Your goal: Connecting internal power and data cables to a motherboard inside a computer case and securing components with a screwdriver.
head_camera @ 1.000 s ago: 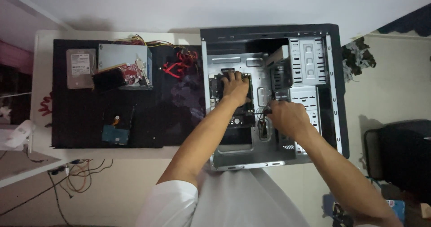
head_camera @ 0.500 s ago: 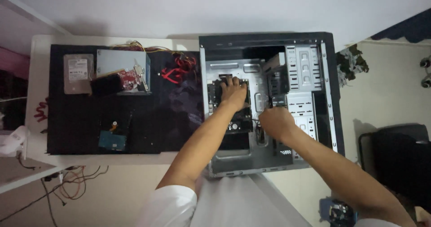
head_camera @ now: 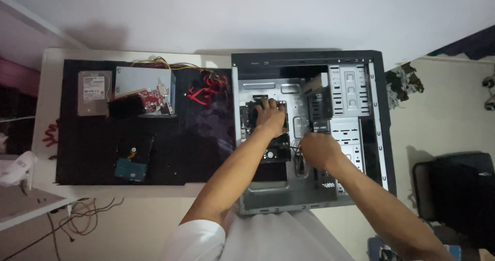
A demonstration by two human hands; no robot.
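Below, both bare forearms reach forward from the bottom of the view into the open grey metal computer case (head_camera: 309, 137), which lies on its side at the right end of the table (head_camera: 46, 85). The left hand (head_camera: 270, 115) is stretched out palm down, its fingers (head_camera: 263, 104) spread and pressing on the dark square fan unit (head_camera: 251, 117) mounted on the board inside the case; its grip lies flat on top of the unit rather than closed around it, and most of the fan sits under the palm with only its left edge showing. The right hand (head_camera: 319, 148) comes in at a slant from the lower right, knuckles up, its fingers curled in toward the case floor beside the thin dark cables (head_camera: 298, 150). Whether that grip is pinched on a cable I cannot tell, since the fingertips are hidden under the hand. The two hands are near each other but apart, the right one lower and further right, just below the perforated metal drive cage (head_camera: 348, 93).

Left of the case, on the black mat (head_camera: 93, 152), lie a silver hard drive (head_camera: 94, 92), a grey boxy power supply (head_camera: 139, 83) with a red circuit card (head_camera: 154, 101) on it, red flat cables (head_camera: 203, 92), and a second drive with a blue-green board (head_camera: 133, 158).
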